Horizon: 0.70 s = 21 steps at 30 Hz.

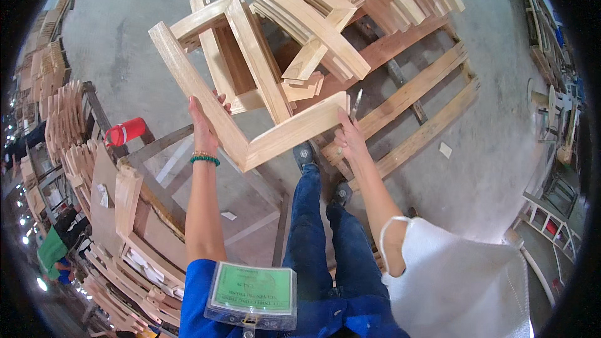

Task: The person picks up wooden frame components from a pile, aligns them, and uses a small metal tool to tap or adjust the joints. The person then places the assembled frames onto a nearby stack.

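I hold a light wooden frame [250, 81] of joined bars up in front of me, tilted, above my legs. My left hand [203, 126] grips its long left bar from below; a green bead bracelet sits on that wrist. My right hand [349, 139] grips the end of the lower right bar and also holds a thin pencil-like stick [355, 105]. A stack of similar wooden parts [350, 0] lies on a pallet [419, 94] just beyond the frame.
A red bottle [125, 131] lies on a work stand at my left. Piles of curved wooden pieces [69, 144] stand along the left side and below. Shelving and frames [551, 206] line the right edge. Grey concrete floor [501, 144] surrounds the pallet.
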Each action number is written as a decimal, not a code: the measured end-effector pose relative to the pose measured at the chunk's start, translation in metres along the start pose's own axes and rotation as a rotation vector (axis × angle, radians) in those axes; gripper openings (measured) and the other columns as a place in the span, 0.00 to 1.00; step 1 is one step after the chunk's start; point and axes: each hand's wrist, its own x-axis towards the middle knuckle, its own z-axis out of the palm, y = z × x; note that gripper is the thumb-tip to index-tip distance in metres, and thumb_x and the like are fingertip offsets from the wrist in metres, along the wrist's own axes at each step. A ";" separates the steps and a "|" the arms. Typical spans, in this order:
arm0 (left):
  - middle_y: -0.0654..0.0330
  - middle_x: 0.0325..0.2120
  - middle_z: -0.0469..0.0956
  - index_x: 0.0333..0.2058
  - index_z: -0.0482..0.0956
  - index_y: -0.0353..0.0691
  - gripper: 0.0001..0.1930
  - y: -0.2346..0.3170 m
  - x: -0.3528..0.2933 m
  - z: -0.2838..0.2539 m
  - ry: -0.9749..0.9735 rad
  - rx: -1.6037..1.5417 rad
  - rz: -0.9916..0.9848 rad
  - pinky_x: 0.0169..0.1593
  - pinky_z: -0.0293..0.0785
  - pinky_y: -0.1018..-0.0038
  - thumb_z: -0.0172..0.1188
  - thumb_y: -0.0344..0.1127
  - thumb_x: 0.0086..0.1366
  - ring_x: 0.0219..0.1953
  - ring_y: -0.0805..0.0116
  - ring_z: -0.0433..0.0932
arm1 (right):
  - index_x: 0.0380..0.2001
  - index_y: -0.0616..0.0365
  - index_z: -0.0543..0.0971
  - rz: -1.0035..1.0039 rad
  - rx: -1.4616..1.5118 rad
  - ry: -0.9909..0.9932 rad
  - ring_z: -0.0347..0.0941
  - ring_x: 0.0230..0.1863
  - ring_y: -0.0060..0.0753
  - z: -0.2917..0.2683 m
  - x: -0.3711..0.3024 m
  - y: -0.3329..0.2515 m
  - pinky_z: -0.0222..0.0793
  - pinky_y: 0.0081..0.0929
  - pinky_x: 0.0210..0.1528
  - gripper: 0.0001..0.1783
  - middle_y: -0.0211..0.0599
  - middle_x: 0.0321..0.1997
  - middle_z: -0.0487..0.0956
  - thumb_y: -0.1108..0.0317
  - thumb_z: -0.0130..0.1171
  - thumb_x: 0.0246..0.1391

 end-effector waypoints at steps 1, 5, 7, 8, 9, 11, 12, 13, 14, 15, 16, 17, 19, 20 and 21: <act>0.56 0.43 0.73 0.53 0.66 0.38 0.38 -0.005 0.019 -0.010 0.012 0.044 -0.001 0.47 0.72 0.67 0.50 0.67 0.58 0.41 0.63 0.74 | 0.39 0.48 0.69 0.014 -0.012 0.009 0.49 0.10 0.10 0.002 0.013 0.004 0.41 0.13 0.09 0.18 0.18 0.26 0.64 0.56 0.63 0.52; 0.58 0.46 0.73 0.53 0.67 0.39 0.35 0.002 0.091 -0.045 0.117 0.244 0.184 0.49 0.69 0.69 0.54 0.63 0.59 0.46 0.66 0.73 | 0.38 0.46 0.68 0.001 -0.130 -0.005 0.49 0.10 0.09 0.034 0.056 0.012 0.40 0.12 0.09 0.18 0.17 0.24 0.62 0.55 0.64 0.51; 0.60 0.45 0.74 0.52 0.68 0.39 0.31 -0.008 0.112 -0.048 0.156 0.348 0.214 0.50 0.68 0.70 0.58 0.57 0.58 0.47 0.68 0.72 | 0.37 0.46 0.68 0.004 -0.173 -0.003 0.49 0.10 0.09 0.038 0.071 0.014 0.40 0.12 0.08 0.18 0.17 0.24 0.62 0.54 0.64 0.51; 0.60 0.46 0.73 0.52 0.68 0.38 0.30 -0.013 0.122 -0.037 0.159 0.395 0.175 0.50 0.68 0.70 0.61 0.53 0.57 0.47 0.68 0.72 | 0.37 0.46 0.67 0.018 -0.203 0.033 0.49 0.10 0.08 0.038 0.075 0.015 0.40 0.12 0.08 0.18 0.18 0.22 0.61 0.54 0.65 0.50; 0.61 0.46 0.73 0.52 0.68 0.38 0.30 -0.019 0.127 -0.027 0.162 0.443 0.141 0.51 0.67 0.70 0.64 0.49 0.56 0.48 0.69 0.71 | 0.36 0.46 0.67 0.018 -0.191 0.058 0.49 0.10 0.08 0.035 0.077 0.015 0.40 0.12 0.08 0.19 0.18 0.21 0.60 0.54 0.65 0.50; 0.59 0.45 0.74 0.51 0.67 0.36 0.32 -0.017 0.129 -0.036 0.200 0.600 0.201 0.50 0.67 0.72 0.70 0.41 0.50 0.46 0.69 0.72 | 0.36 0.46 0.67 0.038 -0.159 0.049 0.49 0.10 0.09 0.044 0.077 0.020 0.40 0.12 0.08 0.19 0.17 0.19 0.59 0.54 0.66 0.50; 0.59 0.44 0.74 0.51 0.67 0.36 0.32 -0.017 0.129 -0.040 0.190 0.635 0.219 0.50 0.68 0.72 0.70 0.39 0.50 0.45 0.69 0.73 | 0.38 0.47 0.67 0.063 -0.151 0.041 0.49 0.10 0.09 0.046 0.074 0.021 0.40 0.12 0.08 0.21 0.18 0.22 0.61 0.54 0.66 0.49; 0.59 0.44 0.74 0.51 0.66 0.36 0.32 -0.010 0.132 -0.042 0.176 0.669 0.248 0.50 0.68 0.72 0.70 0.38 0.49 0.45 0.69 0.73 | 0.40 0.48 0.67 0.078 -0.142 0.024 0.50 0.11 0.09 0.047 0.074 0.019 0.40 0.12 0.08 0.22 0.19 0.24 0.63 0.54 0.66 0.49; 0.58 0.42 0.75 0.50 0.67 0.36 0.31 -0.011 0.134 -0.036 0.234 0.706 0.271 0.48 0.69 0.72 0.69 0.35 0.48 0.44 0.69 0.74 | 0.43 0.50 0.67 0.088 -0.130 0.021 0.50 0.11 0.10 0.046 0.074 0.018 0.40 0.12 0.08 0.24 0.20 0.26 0.65 0.55 0.67 0.48; 0.58 0.42 0.75 0.50 0.67 0.36 0.30 -0.006 0.139 -0.032 0.217 0.692 0.268 0.48 0.69 0.72 0.68 0.34 0.48 0.43 0.68 0.74 | 0.41 0.49 0.67 0.108 -0.105 0.021 0.50 0.11 0.10 0.047 0.076 0.020 0.41 0.12 0.08 0.23 0.20 0.25 0.64 0.55 0.67 0.48; 0.57 0.42 0.75 0.50 0.67 0.36 0.29 -0.003 0.143 -0.029 0.203 0.678 0.263 0.47 0.69 0.72 0.68 0.33 0.48 0.43 0.68 0.74 | 0.40 0.49 0.66 0.131 -0.081 0.022 0.50 0.11 0.10 0.047 0.077 0.022 0.41 0.12 0.08 0.23 0.20 0.24 0.64 0.55 0.67 0.48; 0.57 0.42 0.75 0.49 0.67 0.36 0.29 0.001 0.147 -0.027 0.188 0.665 0.257 0.47 0.69 0.71 0.67 0.33 0.48 0.42 0.68 0.74 | 0.38 0.48 0.66 0.155 -0.056 0.023 0.50 0.11 0.10 0.048 0.077 0.024 0.41 0.12 0.08 0.22 0.20 0.23 0.63 0.55 0.67 0.48; 0.58 0.41 0.76 0.48 0.68 0.36 0.28 0.007 0.153 -0.024 0.176 0.701 0.274 0.45 0.70 0.71 0.67 0.32 0.49 0.40 0.68 0.75 | 0.36 0.48 0.65 0.163 -0.003 0.044 0.50 0.10 0.10 0.050 0.075 0.029 0.41 0.12 0.08 0.22 0.19 0.20 0.61 0.56 0.68 0.47; 0.58 0.40 0.76 0.48 0.68 0.36 0.27 0.009 0.156 -0.022 0.167 0.719 0.280 0.44 0.70 0.71 0.66 0.32 0.49 0.40 0.69 0.75 | 0.35 0.48 0.65 0.167 0.025 0.058 0.50 0.10 0.10 0.052 0.075 0.031 0.41 0.12 0.08 0.22 0.19 0.19 0.60 0.56 0.68 0.47; 0.59 0.39 0.76 0.48 0.68 0.36 0.27 0.010 0.157 -0.020 0.188 0.710 0.244 0.44 0.70 0.71 0.66 0.33 0.49 0.39 0.69 0.75 | 0.35 0.48 0.65 0.160 0.019 0.063 0.49 0.10 0.10 0.053 0.075 0.032 0.41 0.12 0.08 0.22 0.19 0.18 0.60 0.56 0.68 0.47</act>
